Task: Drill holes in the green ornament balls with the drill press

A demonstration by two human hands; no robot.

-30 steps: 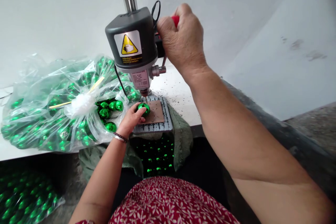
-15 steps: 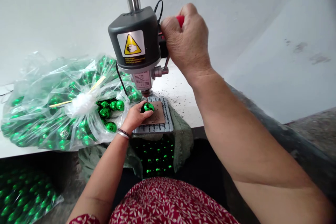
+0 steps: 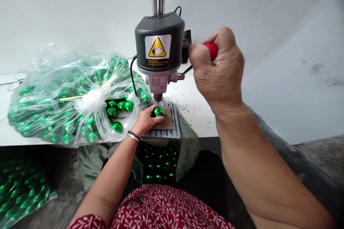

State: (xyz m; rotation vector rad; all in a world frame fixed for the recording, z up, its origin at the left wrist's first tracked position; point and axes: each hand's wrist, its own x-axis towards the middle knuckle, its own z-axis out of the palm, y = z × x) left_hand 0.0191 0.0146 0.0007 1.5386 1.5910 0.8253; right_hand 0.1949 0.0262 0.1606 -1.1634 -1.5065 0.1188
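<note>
A shiny green ball (image 3: 159,112) rests on a brown board (image 3: 167,121) on the base of a small drill press (image 3: 159,43). My left hand (image 3: 147,118) pinches the ball between thumb and fingers, from its left side. The drill bit (image 3: 158,103) stands right over the ball, its tip at or close to the top; whether it has entered I cannot tell. My right hand (image 3: 219,68) is wrapped around the red knob (image 3: 211,50) of the drill press lever (image 3: 187,70), to the right of the motor head.
A clear plastic bag (image 3: 92,100) of green balls lies open on the white table (image 3: 199,114) at the left. More balls lie below the base, between green cloth (image 3: 188,146), and in another bag (image 3: 24,186) low at the left. Dark shavings litter the base and table.
The camera view has shifted, so the drill press appears farther right and more upright. My right hand has swung down and outward with the lever knob. My left hand still holds the ball.
</note>
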